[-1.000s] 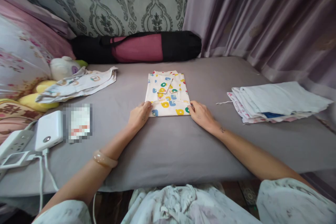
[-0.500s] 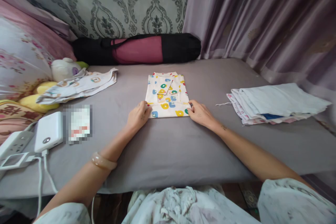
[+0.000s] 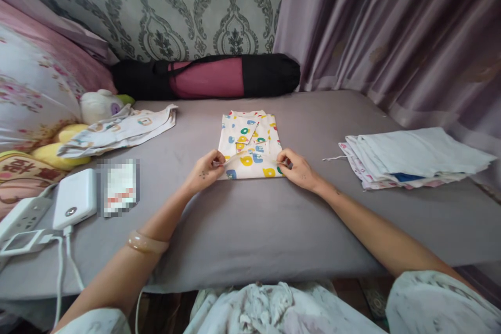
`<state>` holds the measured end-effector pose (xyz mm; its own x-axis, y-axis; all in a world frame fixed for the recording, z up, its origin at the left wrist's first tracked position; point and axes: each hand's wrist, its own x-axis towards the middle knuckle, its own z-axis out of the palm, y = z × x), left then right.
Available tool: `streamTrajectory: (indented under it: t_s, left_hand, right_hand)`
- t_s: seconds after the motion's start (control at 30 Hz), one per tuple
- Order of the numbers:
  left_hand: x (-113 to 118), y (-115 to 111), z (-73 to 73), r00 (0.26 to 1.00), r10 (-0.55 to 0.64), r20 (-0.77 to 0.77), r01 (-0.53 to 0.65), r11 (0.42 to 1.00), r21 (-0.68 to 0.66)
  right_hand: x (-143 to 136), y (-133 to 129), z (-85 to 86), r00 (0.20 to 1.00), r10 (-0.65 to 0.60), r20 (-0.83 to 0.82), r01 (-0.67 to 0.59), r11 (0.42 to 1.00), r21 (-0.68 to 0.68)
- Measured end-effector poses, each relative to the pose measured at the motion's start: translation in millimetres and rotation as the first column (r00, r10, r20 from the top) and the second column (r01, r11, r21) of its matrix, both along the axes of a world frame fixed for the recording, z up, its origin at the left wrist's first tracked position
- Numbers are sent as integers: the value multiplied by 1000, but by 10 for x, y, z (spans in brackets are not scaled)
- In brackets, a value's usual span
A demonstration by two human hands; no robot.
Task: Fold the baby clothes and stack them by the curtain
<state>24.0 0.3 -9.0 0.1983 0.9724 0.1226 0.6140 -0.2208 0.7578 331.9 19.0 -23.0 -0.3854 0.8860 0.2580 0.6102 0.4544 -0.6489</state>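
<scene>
Garment [image 3: 246, 160] | left hand [image 3: 204, 171], right hand [image 3: 300, 169]: both grips closed on its edge | pinched parts hidden

Even, rather dim light falls without hard edges; its source is out of frame. Shadows lie soft on the grey sheet [image 3: 274, 229] and deepen in the curtain [image 3: 352, 26] folds, while the bangle [image 3: 146, 242] catches a small glint. Wide-angle stretching smears the outer edges, and coarse pixelation hides one patch [image 3: 120, 188] at left

Before us, our left hand [image 3: 204, 171] and right hand [image 3: 299, 169] pinch opposite sides of the folded patterned shirt [image 3: 252, 159] on the grey sheet [image 3: 250, 235], its near flap edge bowed between them.
</scene>
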Motion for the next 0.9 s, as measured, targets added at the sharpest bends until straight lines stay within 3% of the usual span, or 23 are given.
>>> streamTrajectory:
  t_s: [0.1,0.23,0.3,0.4,0.5,0.57,0.73,0.9]
  left_hand:
    - [-22,-32,-33,1000,-17,-15,18,999,49]
    - [5,-44,-92,947,208,-243,-134,948,290]
    - [42,-71,-97,908,264,-326,-133,919,372]
    - [134,-131,-80,891,126,-435,40,935,351]
    - [255,-175,-88,836,-112,-538,272,934,229]
    - [331,-188,-118,786,-206,-582,351,925,147]
    - [395,-187,-199,753,-240,-613,313,950,13]
    - [309,-145,-223,774,-306,-554,325,943,-67]
  right_hand:
    - [56,-16,-64,1000,7,-14,-7,999,35]
    - [66,-39,-74,990,-87,115,70,988,140]
    - [32,-82,-33,977,-103,189,65,979,195]
    - [-70,-175,54,950,8,312,-73,977,198]
    - [-204,-251,112,885,189,426,-261,958,117]
    - [-285,-273,117,840,276,468,-342,938,62]
    - [-375,-253,56,789,343,510,-382,924,-30]
    - [-364,-224,22,777,370,510,-377,922,-94]
